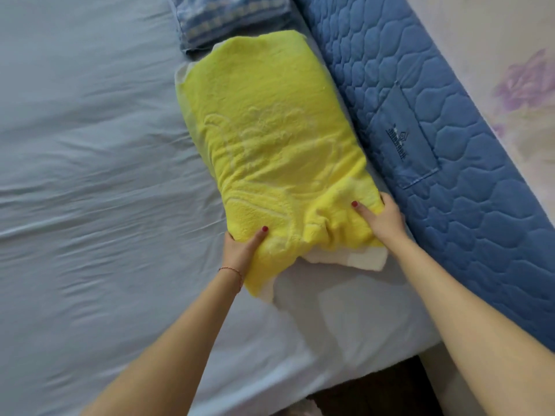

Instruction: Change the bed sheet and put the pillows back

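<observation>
A pillow wrapped in a yellow terry towel [270, 139] lies on the pale blue bed sheet [90, 175], along the bed's right side. White pillow fabric [348, 259] shows under the towel's near end. My left hand [241, 250] grips the pillow's near left corner, thumb on top and fingers underneath. On the near right corner, my right hand [381, 220] holds the towel, with its thumb pressed into the cloth. A second pillow in a blue patterned case [228, 19] lies beyond the yellow one at the top.
A blue quilted pad [450, 115] with a sewn label stands against the bed's right side. Behind it is a wall with purple flowers [528, 82]. The bed's near corner ends at dark floor [378, 391].
</observation>
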